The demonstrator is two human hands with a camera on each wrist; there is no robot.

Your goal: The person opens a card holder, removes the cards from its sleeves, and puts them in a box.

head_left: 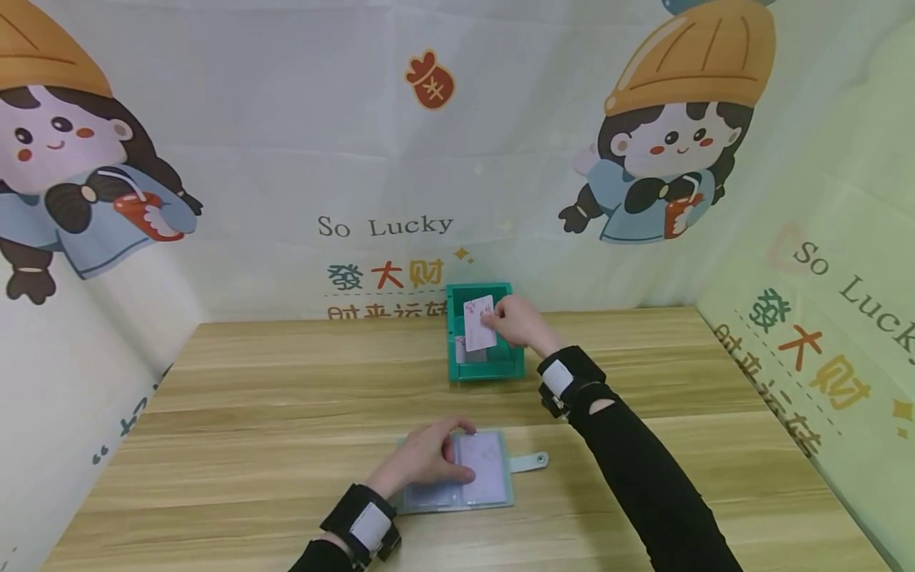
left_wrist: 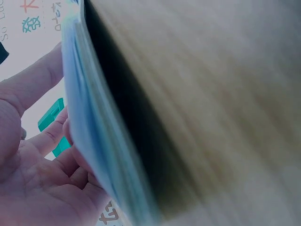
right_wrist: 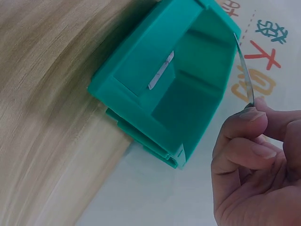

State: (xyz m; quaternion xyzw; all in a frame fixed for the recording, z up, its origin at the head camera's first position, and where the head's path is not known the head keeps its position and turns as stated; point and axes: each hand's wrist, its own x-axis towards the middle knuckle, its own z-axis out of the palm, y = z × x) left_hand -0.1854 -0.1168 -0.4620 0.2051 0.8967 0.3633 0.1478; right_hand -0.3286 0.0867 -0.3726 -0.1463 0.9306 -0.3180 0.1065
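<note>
My right hand [head_left: 525, 324] pinches a pale printed card [head_left: 477, 322] between thumb and fingertips above a green plastic bin [head_left: 488, 375]. In the right wrist view, the held card [right_wrist: 245, 70] appears nearly edge-on beside the bin's upper rim. Another card [right_wrist: 161, 70] lies inside the bin. On the table nearer me, a small card holder [head_left: 489, 469] with clear sleeves lies spread open. My left hand [head_left: 432, 454] rests on it, thumb on the right-hand page and index finger bent near the top edge. The left wrist view shows the holder's layered edge [left_wrist: 110, 136] close up.
The bin stands at the back of the wood-grain table [head_left: 286, 397], near a printed cloth backdrop [head_left: 286, 159]. A snap strap [head_left: 529, 461] sticks out from the holder's right side. Another cloth wall [head_left: 822, 238] borders the table on the right.
</note>
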